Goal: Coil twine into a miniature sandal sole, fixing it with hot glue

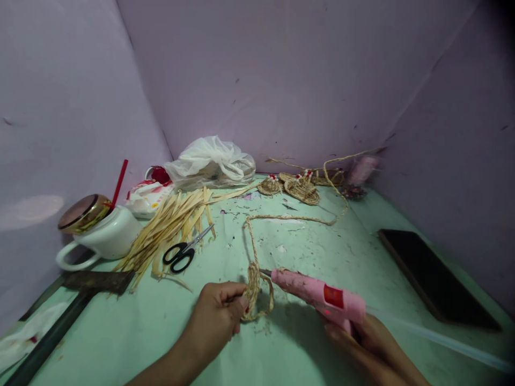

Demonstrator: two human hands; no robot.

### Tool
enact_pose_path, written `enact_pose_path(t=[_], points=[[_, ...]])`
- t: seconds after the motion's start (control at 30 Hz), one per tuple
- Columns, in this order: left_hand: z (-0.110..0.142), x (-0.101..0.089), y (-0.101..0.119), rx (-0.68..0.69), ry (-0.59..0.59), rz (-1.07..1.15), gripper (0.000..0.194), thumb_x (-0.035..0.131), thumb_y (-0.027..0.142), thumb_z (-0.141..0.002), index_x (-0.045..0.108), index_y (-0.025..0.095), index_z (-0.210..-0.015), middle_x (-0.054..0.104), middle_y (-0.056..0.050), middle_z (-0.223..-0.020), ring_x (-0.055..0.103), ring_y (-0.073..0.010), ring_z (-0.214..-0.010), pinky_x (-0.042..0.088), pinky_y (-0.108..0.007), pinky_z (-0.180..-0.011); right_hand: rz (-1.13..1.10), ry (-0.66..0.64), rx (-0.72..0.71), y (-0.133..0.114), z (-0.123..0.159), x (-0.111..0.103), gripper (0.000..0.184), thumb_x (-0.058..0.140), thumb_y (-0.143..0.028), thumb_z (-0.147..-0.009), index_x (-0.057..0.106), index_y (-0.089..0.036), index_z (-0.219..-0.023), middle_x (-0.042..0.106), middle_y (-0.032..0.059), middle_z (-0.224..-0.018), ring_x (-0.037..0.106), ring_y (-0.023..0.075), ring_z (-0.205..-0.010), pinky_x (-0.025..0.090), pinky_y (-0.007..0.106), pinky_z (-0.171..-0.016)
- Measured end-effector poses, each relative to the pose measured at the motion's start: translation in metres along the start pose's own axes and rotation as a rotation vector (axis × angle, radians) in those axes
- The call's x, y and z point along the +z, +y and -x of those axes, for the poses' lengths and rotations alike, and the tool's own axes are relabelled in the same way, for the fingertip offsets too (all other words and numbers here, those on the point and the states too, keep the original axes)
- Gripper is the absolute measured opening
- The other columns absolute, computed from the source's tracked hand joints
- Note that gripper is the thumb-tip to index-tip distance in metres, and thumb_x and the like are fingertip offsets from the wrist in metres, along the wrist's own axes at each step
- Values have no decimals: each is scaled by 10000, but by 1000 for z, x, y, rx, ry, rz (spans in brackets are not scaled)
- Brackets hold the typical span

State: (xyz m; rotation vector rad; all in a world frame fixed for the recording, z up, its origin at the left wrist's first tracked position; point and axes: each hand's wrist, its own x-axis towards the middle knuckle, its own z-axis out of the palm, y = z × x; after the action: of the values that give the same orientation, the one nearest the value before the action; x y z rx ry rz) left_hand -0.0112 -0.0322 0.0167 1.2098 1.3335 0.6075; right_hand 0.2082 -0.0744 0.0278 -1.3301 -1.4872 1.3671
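Observation:
My left hand (219, 317) pinches a small coil of braided straw rope (254, 292) against the green table (306, 246). The rope's free end trails away across the table toward the back right. In my right hand (364, 343) is a pink glue gun (317, 296), its fingers wrapped round the handle. The gun's metal nozzle touches the coil at its upper right. A clear glue stick sticks out of the gun's back to the right.
Black-handled scissors (183, 253) lie on a pile of flat straw strips (173, 225). A white cup with a gold lid (96, 228) stands at left, a hatchet (80, 292) below it. Plastic bags (209, 161), small woven straw pieces (298, 187) at the back, a dark phone (432, 276) at right.

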Motion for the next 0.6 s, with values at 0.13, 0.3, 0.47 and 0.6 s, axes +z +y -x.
enact_pose_path(t=[0.13, 0.3, 0.47, 0.6], points=[[0, 0, 2, 10, 1, 12, 254, 528, 351, -646, 658, 132, -650, 389, 58, -402, 321, -66, -360, 236, -202, -376, 50, 10, -15, 0, -1, -2, 495, 480, -585, -817, 676, -255, -1130, 699, 90, -1108, 499, 314, -1213, 307, 482, -1047], [1, 2, 5, -12, 3, 6, 216, 537, 338, -623, 625, 141, -607, 386, 55, -431, 344, -69, -385, 243, -198, -378, 62, -47, -19, -3, -3, -8, 494, 479, -563, -836, 627, -264, -1200, 666, 90, -1172, 469, 303, -1242, 270, 487, -1069], [2, 3, 6, -14, 1, -13, 226, 506, 357, -623, 591, 149, -599, 366, 60, -413, 318, -66, -374, 234, -198, -367, 48, -51, -27, -7, -3, -7, 490, 463, -558, -850, 634, -254, -1194, 665, 92, -1167, 480, 311, -1227, 252, 493, -1076], [3, 3, 5, -5, -6, -38, 207, 490, 348, -630, 555, 159, -575, 355, 64, -412, 297, -59, -363, 215, -199, -364, 128, 15, 12, 3, 1, -11, 491, 478, -552, -841, 654, -232, -1169, 676, 102, -1133, 593, 325, -1057, 389, 502, -979]])
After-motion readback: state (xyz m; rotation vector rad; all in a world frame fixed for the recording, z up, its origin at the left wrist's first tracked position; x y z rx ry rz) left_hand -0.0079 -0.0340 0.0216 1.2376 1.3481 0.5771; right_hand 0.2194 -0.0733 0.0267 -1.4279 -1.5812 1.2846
